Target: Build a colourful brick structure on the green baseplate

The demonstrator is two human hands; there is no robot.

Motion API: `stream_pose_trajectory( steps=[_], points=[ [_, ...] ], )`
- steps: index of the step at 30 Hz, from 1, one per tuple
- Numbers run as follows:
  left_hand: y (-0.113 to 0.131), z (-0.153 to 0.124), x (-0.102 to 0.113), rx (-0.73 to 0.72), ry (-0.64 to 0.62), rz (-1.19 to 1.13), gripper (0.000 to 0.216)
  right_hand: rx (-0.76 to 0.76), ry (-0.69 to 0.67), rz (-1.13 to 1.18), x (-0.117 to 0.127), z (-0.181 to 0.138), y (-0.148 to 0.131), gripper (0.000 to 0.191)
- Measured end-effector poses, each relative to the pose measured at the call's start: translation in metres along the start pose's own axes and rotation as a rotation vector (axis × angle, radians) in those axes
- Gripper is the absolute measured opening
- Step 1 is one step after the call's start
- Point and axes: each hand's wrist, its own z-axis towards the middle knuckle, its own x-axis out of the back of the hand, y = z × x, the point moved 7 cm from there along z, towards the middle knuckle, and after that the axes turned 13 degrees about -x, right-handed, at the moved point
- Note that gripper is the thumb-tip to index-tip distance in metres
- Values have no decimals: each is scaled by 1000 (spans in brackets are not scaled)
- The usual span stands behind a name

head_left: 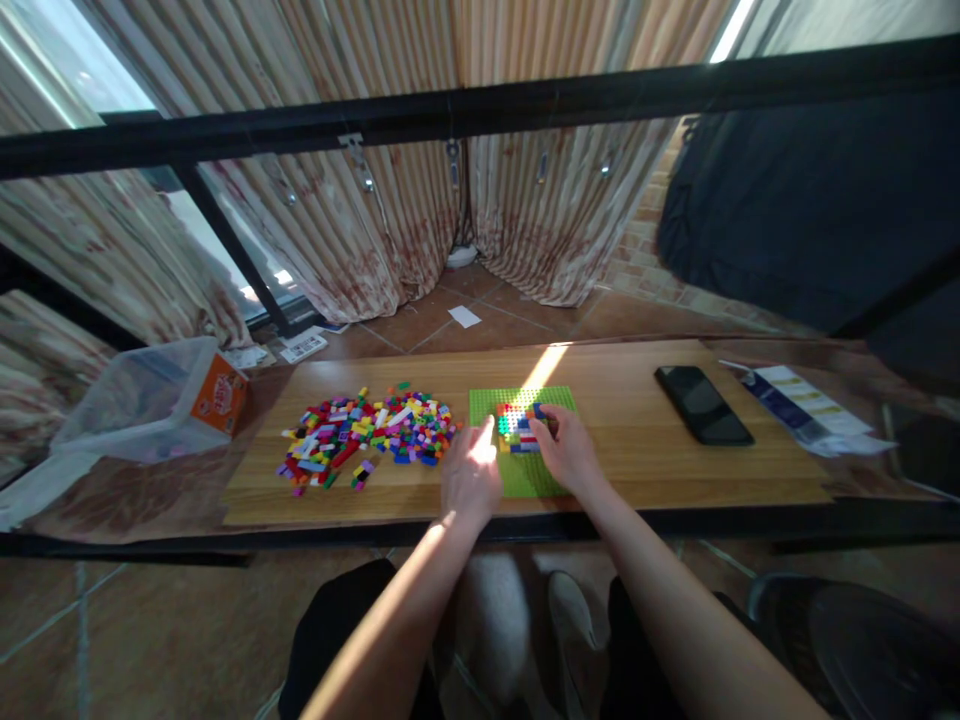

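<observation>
On a green studded baseplate (529, 483) lies a low, many-coloured block of building bricks (517, 430), in red, teal, white, yellow and blue. My right hand (568, 448) is at its right side, thumb and index finger pinched around a blue brick (538, 410) at the upper right corner. Whether that brick is pressed down is too small to tell. My left hand (472, 468) rests over the plate's left edge with fingers stretched forward, the index beside the block's left side. Its outer fingers come close to the heap of loose bricks (375, 425).
A black phone (703, 405) lies on the wooden table (615, 400) to the right, with printed papers (814, 405) beyond it. At the left stands a clear plastic box (150, 405) with an orange label. A black metal bar (487, 112) crosses in front of the curtains.
</observation>
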Motion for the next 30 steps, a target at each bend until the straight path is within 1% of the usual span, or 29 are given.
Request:
stream_pose_trajectory(
  steps=[2,5,8,11,14,17,23,27,30],
  points=[
    [-20,2,18,111,59,0,39,-37,4,24,4,4,2,35],
    [-47,4,47,163,154,-33,34,-58,39,46,11,7,-1,35],
    [-72,0,67,235,177,-33,34,-6,49,73,15,5,-11,30],
    [-90,-7,80,289,168,-17,32,90,24,78,14,1,-25,25],
    [-103,-14,87,310,132,-22,28,193,3,68,13,-5,-36,23],
    [-112,-21,90,318,56,-42,24,252,6,45,11,-9,-41,23],
    [-119,-40,92,318,-79,-97,26,282,0,31,7,-13,-42,25],
    [-127,-52,95,366,-101,-82,23,283,-26,44,5,-16,-46,25],
    [-135,-59,101,415,-93,-65,18,338,-54,22,-2,-26,-56,24]
  ],
)
